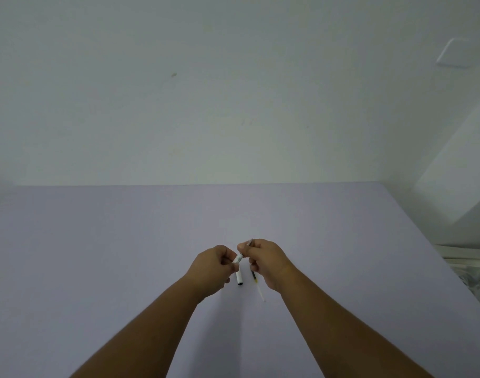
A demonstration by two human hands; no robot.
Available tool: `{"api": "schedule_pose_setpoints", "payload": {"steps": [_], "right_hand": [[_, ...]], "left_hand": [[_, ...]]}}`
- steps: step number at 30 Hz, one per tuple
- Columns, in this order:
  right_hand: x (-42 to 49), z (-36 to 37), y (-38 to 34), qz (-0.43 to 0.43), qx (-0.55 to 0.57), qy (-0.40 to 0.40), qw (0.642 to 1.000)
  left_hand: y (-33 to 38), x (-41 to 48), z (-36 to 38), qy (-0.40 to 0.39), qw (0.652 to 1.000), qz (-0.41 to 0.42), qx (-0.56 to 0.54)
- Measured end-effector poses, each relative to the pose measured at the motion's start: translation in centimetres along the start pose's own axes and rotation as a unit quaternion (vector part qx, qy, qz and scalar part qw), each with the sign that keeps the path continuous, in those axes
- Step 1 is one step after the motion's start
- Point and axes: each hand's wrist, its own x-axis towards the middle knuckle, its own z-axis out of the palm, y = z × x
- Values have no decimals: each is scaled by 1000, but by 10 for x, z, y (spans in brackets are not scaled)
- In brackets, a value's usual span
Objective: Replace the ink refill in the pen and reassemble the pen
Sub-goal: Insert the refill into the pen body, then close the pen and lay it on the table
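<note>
Both hands are raised a little above the lilac table (124, 255), close together. My left hand (214, 268) grips a white pen barrel (237, 259) whose open end points up and right. My right hand (266, 261) pinches a small tip piece with a thin metal point (250, 242) sticking out above the fingers. Between the hands a white pen cap (239, 278) with a dark end lies on the table. Beside it lies an ink refill (258, 285), dark near the hand and clear white toward me, its far end hidden under my right hand.
A plain white wall (233, 91) rises behind the table's far edge. At the right edge, past the table, are white objects (468, 263) with dark dots. A white switch plate (455, 53) is on the wall at the upper right.
</note>
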Motion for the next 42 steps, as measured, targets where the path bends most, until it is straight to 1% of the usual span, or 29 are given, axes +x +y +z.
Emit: {"api": "schedule_pose_setpoints", "payload": {"steps": [3,4,7,9,12,14,16,19,22,27,30,33,34,36,37,39,40,42], "right_hand": [[1,1,-2,30,-74,31,996],[1,0,-2,34,-71,25,997],[0,-2,0,13,1,-7,1000],[1,-3,0,-1,-11,2,1000],[3,-1,-1,28,-62,36,997],[4,-2,0,34,-32,12,999],[5,-2,0,16,4,-13,1000],[7,-1,1,4,-35,3,999],[11,1,-3,27,-66,24,997],[17,6,-12,59,-34,50,996],[21,8,-14,69,-45,58,995],[26,9,-11,76,-78,41,993],[31,10,-9,80,-92,44,992],[37,7,-1,66,-149,79,983],[38,5,5,45,-199,96,974],[44,7,19,22,-305,98,947],[48,10,26,26,-342,92,935],[55,19,40,43,-377,81,922]], "left_hand": [[-2,1,3,-1,1000,-4,-4],[-3,1,3,0,1000,-9,-11],[-3,2,2,5,1000,-16,-20],[-3,4,2,5,1000,-8,-7],[-3,5,3,7,1000,-1,3],[-3,5,2,8,1000,-6,-8],[-3,6,1,9,1000,-8,-8],[-2,7,1,15,1000,8,22],[-2,7,3,35,997,29,64],[-2,11,6,93,985,56,134],[-4,15,6,106,983,56,142],[-9,20,1,90,990,23,109],[-13,24,-2,85,993,-2,80],[-19,27,-5,75,996,-54,-5],[-21,26,-7,67,994,-77,-50],[-26,28,-8,47,986,-113,-114],[-29,30,-8,39,983,-123,-133],[-33,32,-8,32,977,-137,-160]]}}
